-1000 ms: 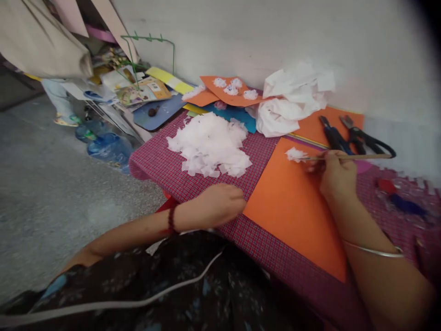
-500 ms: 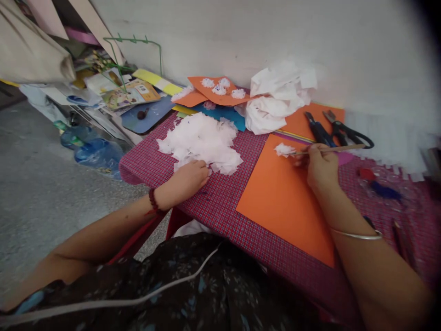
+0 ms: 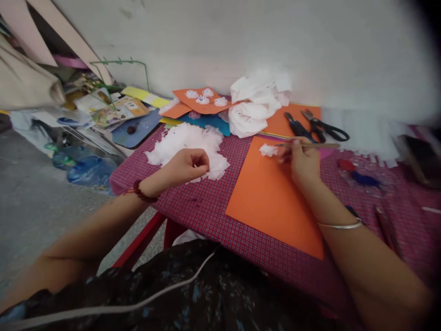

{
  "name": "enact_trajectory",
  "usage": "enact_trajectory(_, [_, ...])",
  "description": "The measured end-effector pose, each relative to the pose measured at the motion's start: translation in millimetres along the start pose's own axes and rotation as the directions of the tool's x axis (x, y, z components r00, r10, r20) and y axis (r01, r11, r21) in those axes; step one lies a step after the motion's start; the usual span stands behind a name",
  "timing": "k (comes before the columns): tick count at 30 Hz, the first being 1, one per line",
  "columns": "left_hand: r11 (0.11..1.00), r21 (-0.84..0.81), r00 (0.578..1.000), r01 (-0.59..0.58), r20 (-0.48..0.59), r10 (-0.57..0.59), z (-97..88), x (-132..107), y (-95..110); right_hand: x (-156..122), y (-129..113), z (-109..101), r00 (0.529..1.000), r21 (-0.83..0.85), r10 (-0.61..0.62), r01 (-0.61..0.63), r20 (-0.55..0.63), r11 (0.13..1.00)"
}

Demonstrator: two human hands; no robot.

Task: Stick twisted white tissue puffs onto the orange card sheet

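My left hand (image 3: 189, 165) is closed in a pinch in front of a heap of white paper pieces (image 3: 188, 135). Whatever its fingertips hold is too small to make out. My right hand (image 3: 303, 160) grips a thin wooden stick (image 3: 325, 145), held nearly level above an orange paper sheet (image 3: 265, 197). By the stick's left end is a ruffled white paper tuft (image 3: 267, 150) at the sheet's far left corner; I cannot tell whether the two are joined.
Behind lie orange papers (image 3: 213, 106) bearing white tufts, and crumpled white paper (image 3: 246, 120). Scissors (image 3: 332, 131) and a dark-handled tool (image 3: 298, 126) rest on more orange paper. A dark phone-like object (image 3: 422, 158) is at the right; bottles (image 3: 89, 170) stand on the floor left.
My left hand has lifted from the heap's front edge, its fingers now pinched. My right hand still holds the stick near the tuft. The whole view has shifted, with things appearing further left.
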State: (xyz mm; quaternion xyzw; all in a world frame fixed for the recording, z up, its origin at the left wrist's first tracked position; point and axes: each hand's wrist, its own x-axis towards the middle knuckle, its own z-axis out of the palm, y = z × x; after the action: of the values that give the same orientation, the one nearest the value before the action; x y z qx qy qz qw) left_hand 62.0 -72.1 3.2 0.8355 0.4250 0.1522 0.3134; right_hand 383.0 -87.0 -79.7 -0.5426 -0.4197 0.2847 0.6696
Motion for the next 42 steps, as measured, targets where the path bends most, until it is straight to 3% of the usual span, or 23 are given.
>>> enact_trajectory(2, [0.980, -0.198, 1.000, 0.025, 0.012, -0.023, -3.2, 11.7, 9.8, -3.3, -5.0, 4.1, 0.998, 0.020, 0.012, -0.014, 0.069, 1.000])
enact_trajectory(4, [0.972, -0.229, 0.999, 0.043, 0.033, -0.036, -5.5, 18.3, 13.8, -5.8, -7.6, 8.3, 0.992, 0.014, 0.031, -0.033, 0.126, 0.999])
enact_trajectory(9, [0.990, 0.138, 0.998, 0.013, 0.051, -0.020, -6.3, 1.2, -6.8, -7.1, -2.5, 9.1, 0.984, -0.036, 0.054, -0.048, 0.169, 0.998])
enact_trajectory(13, [0.888, 0.450, 0.983, -0.096, 0.182, 0.014, 7.6, -20.6, -24.2, -5.1, 3.6, 4.7, 0.986, -0.039, 0.048, -0.043, 0.162, 0.998])
enact_trajectory(15, [0.812, 0.571, 0.981, -0.126, 0.191, 0.017, 15.7, -25.0, -27.6, -4.5, 4.3, 4.3, 0.987, -0.041, 0.029, -0.022, 0.157, 0.999])
enact_trajectory(19, [0.738, 0.665, 0.989, -0.115, 0.150, 0.019, 26.2, -24.6, -30.2, -4.5, 3.8, 5.7, 0.988, -0.054, -0.005, 0.014, 0.154, 0.998])
enact_trajectory(24, [0.743, 0.657, 0.992, -0.123, 0.092, 0.082, 32.3, -20.5, -36.4, -4.5, 4.5, 4.4, 0.984, -0.063, -0.028, 0.040, 0.175, 0.997])
enact_trajectory(27, [0.856, 0.509, 0.996, -0.089, 0.055, 0.071, 26.6, -17.8, -33.6, -4.6, 2.7, 3.6, 0.981, -0.041, -0.036, 0.045, 0.190, 0.998])
enact_trajectory(30, [0.998, 0.051, 1.000, 0.029, -0.009, -0.028, 14.8, -10.3, -17.8, -7.9, -4.5, 6.4, 0.974, -0.005, -0.020, 0.022, 0.226, 1.000])
enact_trajectory(32, [0.947, -0.309, 0.996, 0.091, 0.008, -0.094, 10.4, 0.5, -1.3, -12.5, -12.9, 10.6, 0.962, 0.019, -0.010, 0.005, 0.272, 1.000])
enact_trajectory(35, [0.749, -0.645, 0.989, 0.149, 0.091, -0.118, 17.8, 26.1, 24.3, -21.3, -27.7, 17.8, 0.939, 0.046, 0.027, -0.046, 0.342, 0.998])
enact_trajectory(38, [0.618, -0.762, 0.981, 0.193, 0.155, -0.115, 39.5, 57.7, 42.9, -26.2, -37.4, 21.6, 0.919, 0.108, 0.074, -0.125, 0.387, 0.986])
enact_trajectory(42, [0.576, -0.783, 0.971, 0.234, 0.217, -0.100, 68.8, 94.8, 56.0, -21.7, -35.8, 18.1, 0.920, 0.183, 0.064, -0.145, 0.387, 0.972])
